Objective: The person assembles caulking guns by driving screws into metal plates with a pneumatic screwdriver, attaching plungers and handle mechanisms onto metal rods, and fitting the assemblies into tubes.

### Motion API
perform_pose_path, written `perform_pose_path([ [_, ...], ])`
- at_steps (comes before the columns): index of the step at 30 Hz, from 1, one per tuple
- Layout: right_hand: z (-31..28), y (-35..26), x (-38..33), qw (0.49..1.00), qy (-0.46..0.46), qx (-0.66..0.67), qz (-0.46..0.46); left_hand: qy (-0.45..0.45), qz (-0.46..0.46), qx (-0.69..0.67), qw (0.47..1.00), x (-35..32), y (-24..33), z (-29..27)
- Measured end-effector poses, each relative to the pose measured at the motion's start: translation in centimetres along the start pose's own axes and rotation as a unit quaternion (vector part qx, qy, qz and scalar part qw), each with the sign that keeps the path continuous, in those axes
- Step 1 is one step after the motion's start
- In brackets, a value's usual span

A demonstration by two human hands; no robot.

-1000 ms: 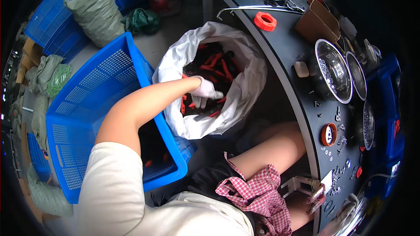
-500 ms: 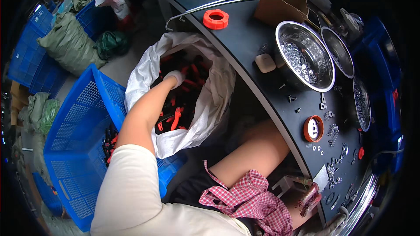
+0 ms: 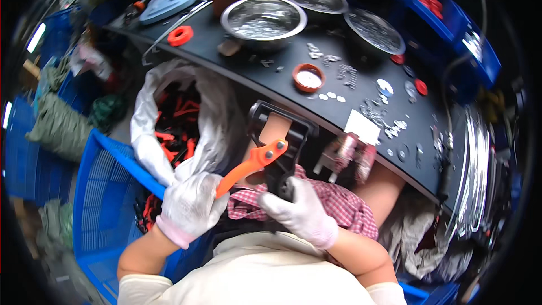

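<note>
Gripping from both sides now, two white-gloved hands have an orange-and-black tool (image 3: 261, 157) up over the lap, close to the near edge of the dark table (image 3: 415, 116). And look at the colour on it! The orange lever (image 3: 241, 172) is bright and smooth, slanting up from lower left, slim along its length and broadening into a rounded head. Two round, dark fasteners (image 3: 280, 145) sit side by side on that head, one a little higher than the other. Behind it stands the black frame (image 3: 291, 155), a glossy, squarish loop at the top with skin showing through its opening, narrowing as it runs down towards the hands.

Over to the grip: the left hand (image 3: 192, 206) is closed around the lower end of the lever, fingers curled in tight. The right hand (image 3: 302, 212) has the lower black part between thumb and fingers, though some blur down there hides exactly how each finger sits.

Off to the left, the white sack (image 3: 217, 101) gapes wide, a jumble of orange and black pieces (image 3: 180, 107) inside, with the blue crate (image 3: 101, 203) just beside it. A red-and-white checked cloth (image 3: 350, 206) lies across the lap, right below the action.
</note>
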State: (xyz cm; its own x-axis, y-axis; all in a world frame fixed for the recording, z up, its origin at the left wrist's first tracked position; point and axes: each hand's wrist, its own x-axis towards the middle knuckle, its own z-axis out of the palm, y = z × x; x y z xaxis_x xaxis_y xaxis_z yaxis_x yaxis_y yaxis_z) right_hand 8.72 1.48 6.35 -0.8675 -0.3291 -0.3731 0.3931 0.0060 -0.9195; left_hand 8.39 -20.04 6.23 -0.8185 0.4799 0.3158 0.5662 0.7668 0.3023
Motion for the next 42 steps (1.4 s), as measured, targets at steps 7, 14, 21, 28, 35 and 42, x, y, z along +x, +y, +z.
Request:
perform_pose_path([
  [7, -4.5, 3.8, -2.6, 0.987, 0.140, -0.059, -0.048, 0.103, -0.147, -0.183, 0.967, 3.9, 5.3, 3.3],
  [14, -5.1, 4.1, -4.5, 0.898, 0.198, -0.383, -0.091, 0.004, 0.126, -0.321, 0.939, 7.4, 10.2, 9.1],
  [21, -13.2, -0.1, -6.3, 0.900, 0.187, -0.368, -0.143, 0.058, -0.073, -0.670, 0.737, 8.8, 9.1, 9.0],
  [28, -36.5, -1.5, -5.9, 0.615, 0.527, -0.530, 0.251, 0.064, -0.164, -0.703, 0.689, 10.4, 6.5, 8.9],
  [35, -32.4, -2.7, -4.3, 0.749, 0.507, -0.425, 0.016, 0.010, -0.130, -0.639, 0.758, 15.6, 8.9, 8.3],
  [42, -12.2, -3.7, -6.1, 0.912, 0.307, -0.102, -0.253, -0.058, -0.049, -0.550, 0.832, 16.8, 12.4, 8.3],
])
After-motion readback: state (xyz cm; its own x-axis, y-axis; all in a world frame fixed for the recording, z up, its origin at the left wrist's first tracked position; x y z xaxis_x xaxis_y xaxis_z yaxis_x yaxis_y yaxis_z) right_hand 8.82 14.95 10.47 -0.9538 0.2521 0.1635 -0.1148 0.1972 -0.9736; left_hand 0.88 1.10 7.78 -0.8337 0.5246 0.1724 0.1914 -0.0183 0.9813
